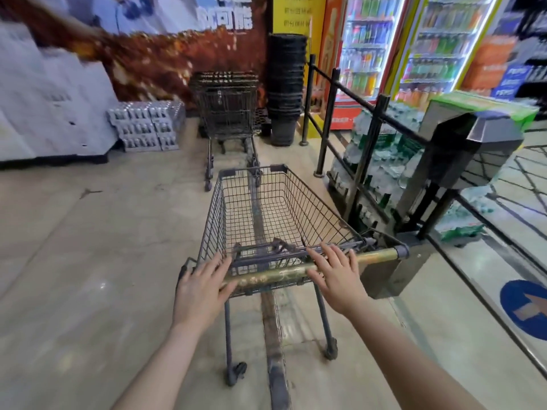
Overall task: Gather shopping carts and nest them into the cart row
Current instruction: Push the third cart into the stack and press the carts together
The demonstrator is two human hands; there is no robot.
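A dark wire shopping cart [266, 208] stands right in front of me with a worn brass-coloured handle bar [284, 272]. My left hand [201, 287] lies flat on the bar's left end, fingers spread. My right hand [337, 276] rests flat on the bar right of its middle, fingers also spread, not wrapped around it. Straight ahead against the back wall stands the row of nested carts [226, 108], a short gap beyond my cart's front edge. My cart is empty.
A metal floor rail [273, 335] runs under the cart toward the row. A stack of black baskets [285, 87] stands right of the row. A black railing [367, 155], a turnstile post [461, 155] and bottled water packs [381, 170] line the right side. Can packs [148, 125] sit at left.
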